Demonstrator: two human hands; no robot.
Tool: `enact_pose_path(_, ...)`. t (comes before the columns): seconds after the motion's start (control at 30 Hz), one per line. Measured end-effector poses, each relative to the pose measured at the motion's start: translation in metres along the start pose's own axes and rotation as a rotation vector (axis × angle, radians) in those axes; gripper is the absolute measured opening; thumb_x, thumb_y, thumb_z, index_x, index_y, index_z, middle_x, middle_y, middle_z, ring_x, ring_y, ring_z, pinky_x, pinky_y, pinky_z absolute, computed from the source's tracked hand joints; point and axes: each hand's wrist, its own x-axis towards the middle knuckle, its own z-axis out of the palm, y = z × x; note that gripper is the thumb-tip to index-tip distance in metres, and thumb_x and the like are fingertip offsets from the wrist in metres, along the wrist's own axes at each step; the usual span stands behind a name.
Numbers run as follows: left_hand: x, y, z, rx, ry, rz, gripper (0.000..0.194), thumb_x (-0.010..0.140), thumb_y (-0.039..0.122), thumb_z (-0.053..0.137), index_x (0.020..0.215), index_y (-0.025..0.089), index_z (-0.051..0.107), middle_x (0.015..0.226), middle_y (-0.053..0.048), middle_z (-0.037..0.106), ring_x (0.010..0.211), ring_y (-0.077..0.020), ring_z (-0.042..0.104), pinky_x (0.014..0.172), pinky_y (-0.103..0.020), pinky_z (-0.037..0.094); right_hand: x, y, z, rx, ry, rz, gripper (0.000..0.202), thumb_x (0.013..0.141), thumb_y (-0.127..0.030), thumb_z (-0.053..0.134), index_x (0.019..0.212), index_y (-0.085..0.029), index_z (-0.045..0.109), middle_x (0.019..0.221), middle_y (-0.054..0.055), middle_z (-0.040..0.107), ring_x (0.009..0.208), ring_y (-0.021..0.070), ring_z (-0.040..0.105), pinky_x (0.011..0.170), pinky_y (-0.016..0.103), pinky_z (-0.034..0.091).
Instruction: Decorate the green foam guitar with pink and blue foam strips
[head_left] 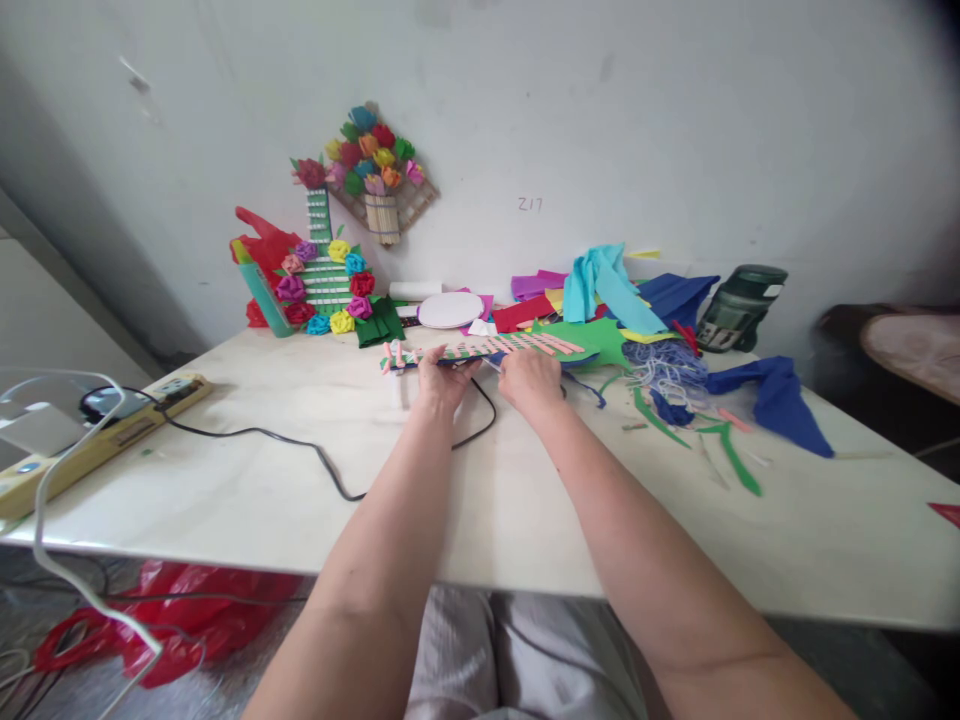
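A long flat craft piece [465, 350], green with pink strips across it, is held just above the table, tilted so that its face shows only at a low angle. My left hand [444, 378] supports its left half from below and in front, with fingers wrapped round the edge. At the near edge of its right half is my right hand [529, 378], its fingers curled together; what they pinch is hidden. A dark blue cord [592, 388] lies on the table just right of my right hand.
Behind stand a flower-covered guitar shape [328, 280], a green glue bottle [264, 300] and a white disc [450, 310]. Coloured paper [600, 285], tangled yarn [664, 368] and a dark bottle [742, 308] are at right. A black cable [322, 455] crosses the table [247, 500] from a power strip [135, 430].
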Motion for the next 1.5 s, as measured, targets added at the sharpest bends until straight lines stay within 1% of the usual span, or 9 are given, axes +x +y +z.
enact_pose_path(0.2, 0.0000, -0.0004, -0.0001, 0.007, -0.007, 0.016, 0.004, 0.071, 0.015, 0.046, 0.072, 0.017, 0.050, 0.075, -0.006, 0.062, 0.082, -0.0240, 0.063, 0.081, -0.049, 0.049, -0.0013, -0.0068, 0.0002, -0.009, 0.023, 0.003, 0.029, 0.081, -0.020, 0.044, 0.097, -0.016, 0.068, 0.094, 0.015, 0.067, 0.089, 0.0240, 0.062, 0.075, 0.032, 0.046)
enact_pose_path(0.33, -0.0005, -0.0010, 0.0009, 0.001, 0.003, 0.012, 0.005, 0.071, 0.015, 0.046, 0.073, 0.017, 0.050, 0.074, -0.006, 0.062, 0.082, -0.0231, 0.063, 0.082, -0.048, 0.049, -0.0028, -0.0083, 0.0008, 0.003, 0.006, 0.023, 0.030, 0.082, -0.020, 0.043, 0.099, -0.015, 0.067, 0.096, 0.016, 0.067, 0.091, 0.0236, 0.062, 0.076, 0.032, 0.046)
enact_pose_path(0.53, 0.0009, 0.0002, 0.0006, -0.054, 0.018, 0.059, 0.006, 0.070, 0.014, 0.046, 0.073, 0.017, 0.050, 0.071, -0.005, 0.061, 0.083, -0.0226, 0.062, 0.083, -0.049, 0.048, -0.0062, -0.0062, -0.0031, 0.004, 0.010, 0.021, 0.027, 0.080, -0.023, 0.047, 0.094, -0.017, 0.069, 0.095, 0.014, 0.067, 0.089, 0.0238, 0.062, 0.074, 0.031, 0.046)
enact_pose_path(0.67, 0.0032, 0.0010, -0.0014, -0.073, 0.008, 0.068, 0.006, 0.070, 0.014, 0.046, 0.072, 0.018, 0.050, 0.069, -0.005, 0.060, 0.084, -0.0232, 0.062, 0.084, -0.050, 0.047, -0.0072, -0.0057, -0.0062, 0.011, 0.023, 0.040, 0.025, 0.078, -0.023, 0.048, 0.090, -0.015, 0.069, 0.093, 0.014, 0.068, 0.087, 0.0243, 0.063, 0.072, 0.031, 0.046)
enact_pose_path(0.83, 0.0046, 0.0008, -0.0021, -0.076, -0.024, 0.065, 0.007, 0.070, 0.015, 0.046, 0.075, 0.017, 0.051, 0.072, -0.005, 0.060, 0.084, -0.0241, 0.062, 0.084, -0.051, 0.047, -0.0061, -0.0050, -0.0026, 0.018, 0.025, 0.038, 0.025, 0.078, -0.022, 0.048, 0.091, -0.015, 0.069, 0.095, 0.015, 0.067, 0.088, 0.0243, 0.063, 0.072, 0.032, 0.045)
enact_pose_path(1.07, 0.0001, 0.0015, 0.0009, -0.067, -0.030, 0.060, 0.008, 0.071, 0.015, 0.046, 0.076, 0.017, 0.051, 0.074, -0.006, 0.061, 0.087, -0.0234, 0.062, 0.085, -0.049, 0.047, -0.0039, -0.0030, -0.0013, 0.015, 0.037, 0.053, 0.023, 0.078, -0.022, 0.050, 0.089, -0.016, 0.069, 0.091, 0.014, 0.068, 0.085, 0.0245, 0.064, 0.069, 0.031, 0.046)
enact_pose_path(1.4, -0.0004, 0.0004, 0.0002, -0.044, -0.049, 0.044, 0.008, 0.069, 0.016, 0.046, 0.075, 0.017, 0.051, 0.075, -0.007, 0.062, 0.088, -0.0256, 0.062, 0.084, -0.052, 0.046, -0.0026, -0.0035, 0.0021, 0.046, 0.030, 0.070, 0.024, 0.078, -0.019, 0.049, 0.092, -0.014, 0.069, 0.094, 0.017, 0.067, 0.090, 0.0264, 0.062, 0.072, 0.033, 0.045)
enact_pose_path(1.5, 0.0002, 0.0005, 0.0002, -0.042, -0.052, 0.057, 0.007, 0.069, 0.016, 0.047, 0.075, 0.017, 0.050, 0.077, -0.007, 0.063, 0.087, -0.0251, 0.062, 0.084, -0.051, 0.047, -0.0033, -0.0030, -0.0009, 0.050, 0.023, 0.067, 0.026, 0.077, -0.018, 0.049, 0.093, -0.013, 0.069, 0.095, 0.017, 0.066, 0.090, 0.0262, 0.062, 0.074, 0.034, 0.044)
